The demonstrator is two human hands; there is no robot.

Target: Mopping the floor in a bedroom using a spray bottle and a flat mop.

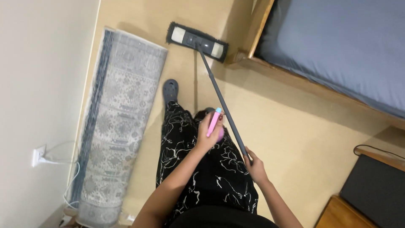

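Note:
My right hand (254, 165) grips the dark grey pole (219, 99) of a flat mop. The mop head (197, 41), black-fringed with a pale pad, lies on the tan floor (291, 126) near the bed's corner. My left hand (207, 136) is closed around a pink bottle with a light blue tip (214, 122), held just left of the pole above my black, white-patterned trousers. A dark slipper (170, 90) on my foot points toward the mop head.
A grey patterned rug (118, 118) lies folded along the left wall. A wooden bed frame (261, 29) with a blue-grey mattress (337, 46) fills the upper right. A wall socket with white cables (40, 155) sits at left. Dark furniture (375, 190) stands at lower right.

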